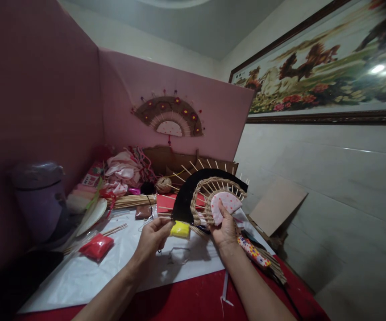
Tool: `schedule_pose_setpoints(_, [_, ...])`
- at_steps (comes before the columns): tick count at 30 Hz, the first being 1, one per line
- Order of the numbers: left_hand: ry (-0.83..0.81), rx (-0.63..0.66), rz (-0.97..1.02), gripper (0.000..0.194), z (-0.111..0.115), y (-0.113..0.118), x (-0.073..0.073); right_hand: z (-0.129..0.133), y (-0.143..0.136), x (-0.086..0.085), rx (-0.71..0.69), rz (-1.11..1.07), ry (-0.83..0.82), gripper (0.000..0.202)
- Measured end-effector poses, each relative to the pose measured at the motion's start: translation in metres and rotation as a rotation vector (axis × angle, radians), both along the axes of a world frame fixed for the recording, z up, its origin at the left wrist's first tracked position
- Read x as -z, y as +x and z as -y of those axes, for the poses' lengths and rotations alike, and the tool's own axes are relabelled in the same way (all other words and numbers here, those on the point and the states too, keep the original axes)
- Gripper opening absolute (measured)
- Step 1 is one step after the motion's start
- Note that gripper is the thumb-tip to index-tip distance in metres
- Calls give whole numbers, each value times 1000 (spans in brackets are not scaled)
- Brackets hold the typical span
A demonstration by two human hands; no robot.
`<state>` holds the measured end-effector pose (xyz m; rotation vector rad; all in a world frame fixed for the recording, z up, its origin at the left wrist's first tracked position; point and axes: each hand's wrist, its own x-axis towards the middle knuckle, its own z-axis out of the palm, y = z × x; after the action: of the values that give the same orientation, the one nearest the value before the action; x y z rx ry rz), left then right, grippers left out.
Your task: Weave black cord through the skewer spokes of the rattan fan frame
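My right hand [225,229] grips a half-made hand fan [186,196] at its base, thumb pressed on the white semicircular pad [225,206] with pink dots. The other fingers are hidden behind it. Thin sticks fan out from the pad through a braided straw-coloured band and a wide black band, their tips poking past the edge. At the fan's lower left corner, my left hand [153,235] is pinched closed on black yarn [151,208], which runs up toward a dark ball; a dark end shows below the hand. A yellow packet [180,229] lies beneath the fan.
A finished fan [169,117] hangs on the pink panel. Bundled sticks [132,201], a twine ball [163,184] and pink cloth [124,167] lie behind. At left are a red packet [97,246] and a lilac bin [40,205]. A flower-patterned handle [253,252] lies right.
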<state>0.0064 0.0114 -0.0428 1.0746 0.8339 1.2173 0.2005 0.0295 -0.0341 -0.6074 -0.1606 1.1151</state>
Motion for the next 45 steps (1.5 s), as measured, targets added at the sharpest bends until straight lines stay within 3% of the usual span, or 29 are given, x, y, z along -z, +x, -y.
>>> schedule_pose_setpoints(6, [51,-63,-73,38,1,0,-1,-2,1,4,-21,-18,22,25])
schedule_pose_setpoints(16, [2,-43,-53,37,-6,-2,9,-3,0,9,-36,-3,58,27])
schedule_pose_setpoints(23, [54,-12,2,34,-6,-1,11,-3,1,6,-19,-14,41,24])
schedule_pose_setpoints(40, [-13,-53,53,43,-12,-2,6,1,-1,3,-48,31,53,26])
schedule_pose_setpoints(45, [8,-66,-38,40,-16,-10,1,2,-1,0,-64,15,37,22])
